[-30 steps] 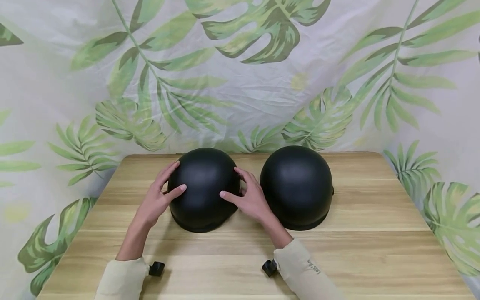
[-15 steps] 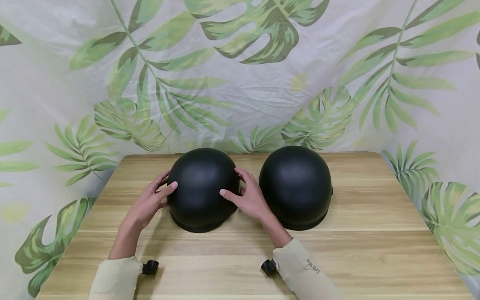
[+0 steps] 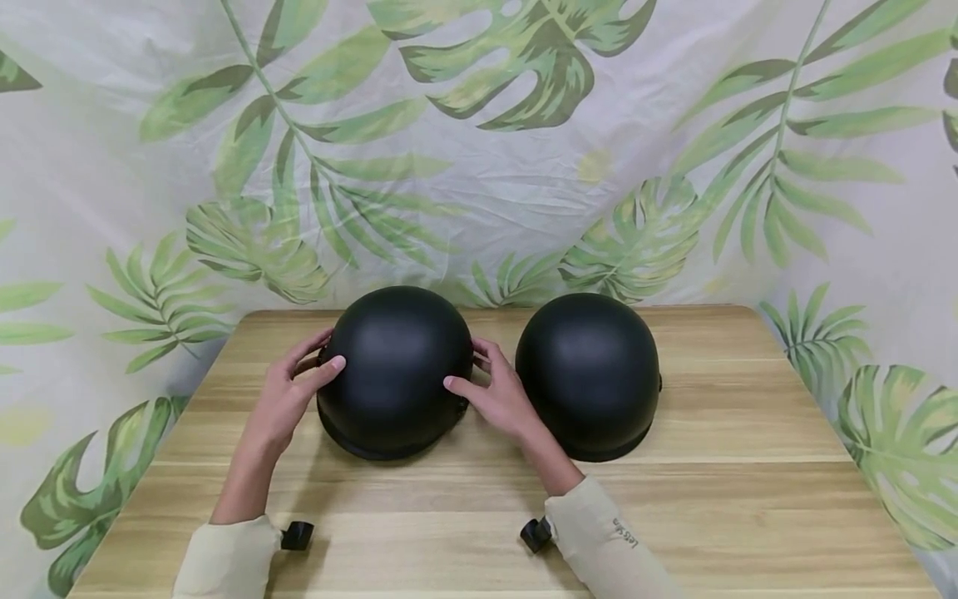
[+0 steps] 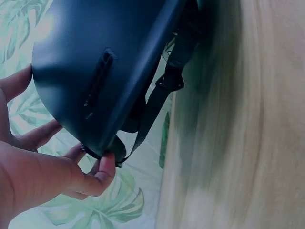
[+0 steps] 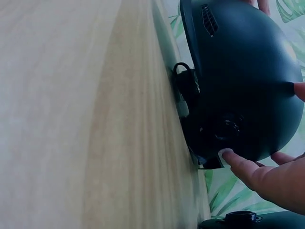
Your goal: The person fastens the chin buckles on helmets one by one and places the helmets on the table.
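Note:
A matte black helmet [image 3: 397,374], dome up, is held between both hands at the left of the table. My left hand [image 3: 280,399] grips its left side, thumb on the shell; in the left wrist view the fingertips [image 4: 108,164] hook the rim. Below that rim hangs a black chin strap [image 4: 159,98] with a buckle, over a gap to the tabletop. On the opposite side my right hand [image 3: 503,399] holds the shell, thumb in front. The right wrist view shows a finger at the rim near a round dial [image 5: 228,128]. The helmet's inside is hidden.
A second black helmet [image 3: 587,378] stands dome up on the wooden table [image 3: 748,499], just right of my right hand. Leaf-print cloth [image 3: 509,191] hangs behind the table and around its sides. Black wrist devices [image 3: 297,537] jut from both sleeves.
My left hand has slid down and outward to the left side of the held helmet. That helmet has since risen a little and shifted left, tilting slightly. The second helmet stays put.

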{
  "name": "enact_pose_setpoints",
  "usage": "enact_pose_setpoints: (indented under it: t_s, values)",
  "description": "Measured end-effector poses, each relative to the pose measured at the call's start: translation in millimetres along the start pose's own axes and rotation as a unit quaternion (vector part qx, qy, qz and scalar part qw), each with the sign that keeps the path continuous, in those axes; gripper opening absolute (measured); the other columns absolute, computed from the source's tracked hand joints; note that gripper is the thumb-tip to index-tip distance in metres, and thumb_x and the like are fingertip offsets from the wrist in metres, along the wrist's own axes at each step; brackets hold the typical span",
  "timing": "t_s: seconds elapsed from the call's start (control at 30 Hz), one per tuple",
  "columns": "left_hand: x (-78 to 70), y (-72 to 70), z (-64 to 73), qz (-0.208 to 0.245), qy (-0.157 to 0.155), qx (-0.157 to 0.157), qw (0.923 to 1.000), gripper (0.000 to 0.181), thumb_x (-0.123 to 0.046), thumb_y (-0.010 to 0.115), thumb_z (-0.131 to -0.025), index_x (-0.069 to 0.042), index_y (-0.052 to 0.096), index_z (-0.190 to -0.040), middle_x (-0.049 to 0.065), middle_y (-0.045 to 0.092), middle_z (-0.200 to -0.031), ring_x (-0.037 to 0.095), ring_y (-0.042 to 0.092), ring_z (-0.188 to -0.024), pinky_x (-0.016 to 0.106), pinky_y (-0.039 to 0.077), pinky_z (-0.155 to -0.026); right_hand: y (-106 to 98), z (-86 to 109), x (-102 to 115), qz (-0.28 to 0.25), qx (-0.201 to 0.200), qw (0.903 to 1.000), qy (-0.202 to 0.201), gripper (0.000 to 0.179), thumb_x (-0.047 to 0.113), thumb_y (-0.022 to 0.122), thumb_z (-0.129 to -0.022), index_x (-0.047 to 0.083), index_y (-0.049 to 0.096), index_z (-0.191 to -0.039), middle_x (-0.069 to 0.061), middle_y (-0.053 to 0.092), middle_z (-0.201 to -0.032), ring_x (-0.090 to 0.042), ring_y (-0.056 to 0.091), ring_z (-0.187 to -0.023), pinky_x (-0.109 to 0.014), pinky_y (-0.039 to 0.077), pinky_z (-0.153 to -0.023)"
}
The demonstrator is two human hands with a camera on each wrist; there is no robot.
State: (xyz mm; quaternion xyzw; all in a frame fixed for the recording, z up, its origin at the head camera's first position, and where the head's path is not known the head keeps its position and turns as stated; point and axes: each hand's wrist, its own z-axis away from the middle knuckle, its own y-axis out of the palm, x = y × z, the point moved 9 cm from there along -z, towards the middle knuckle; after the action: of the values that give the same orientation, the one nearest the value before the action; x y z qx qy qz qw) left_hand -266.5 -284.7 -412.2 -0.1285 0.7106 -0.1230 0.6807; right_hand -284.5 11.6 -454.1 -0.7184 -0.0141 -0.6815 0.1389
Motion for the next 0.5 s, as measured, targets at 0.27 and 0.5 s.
enact_pose_setpoints:
  t_s: [0.27,0.5]
  values:
    - [-5.5,-4.6,1.8,-0.018,0.000,-0.021,0.9996,0.065,-0.034,0.069,-0.103,-0.014,0.048,-0.161,0.011,0.042,-0.165,0.029,0.043,-0.140,0.019,0.044,-0.093,-1.6,0.6,9.1,-0.007,-0.009,0.9995,-0.030,0.083,0.039,0.081,-0.093,0.022,0.039,-0.162,-0.002,0.038,-0.166,-0.032,0.042,-0.151,-0.056,0.044,-0.117]
    - [-5.2,-0.9,3.5,-0.011,-0.011,-0.019,0.9997,0.065,-0.035,0.068,-0.104,-0.015,0.046,-0.162,0.011,0.042,-0.163,0.025,0.047,-0.134,0.015,0.044,-0.092,-3.4,1.9,14.8,-0.009,-0.015,0.9984,-0.053,0.082,0.039,0.081,-0.094,0.025,0.039,-0.163,-0.002,0.032,-0.168,-0.033,0.039,-0.153,-0.053,0.045,-0.117]
